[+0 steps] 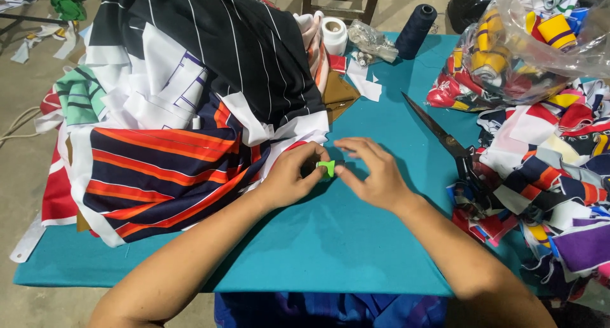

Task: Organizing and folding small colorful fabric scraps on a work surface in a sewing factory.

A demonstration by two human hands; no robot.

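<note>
Green tab (326, 168), small, pinched between left hand (293, 175) and right hand (375, 173) fingertips over teal table (330, 239). Striped cloth (159, 169) just left; scissors (438, 134) lie open nearby. Risk: tab likely slips from so slight a pinch.

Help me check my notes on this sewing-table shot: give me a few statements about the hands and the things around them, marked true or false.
1. Both hands pinch one small green piece. True: the left hand and the right hand meet on the green piece.
2. The scissors lie to the left of the hands. False: the scissors lie to the right, blades open on the teal table cover.
3. A dark thread cone stands at the far edge of the table. True: the thread cone stands upright there.
4. The striped fabric pile is on the right. False: the navy and orange striped fabric lies on the left.
</note>
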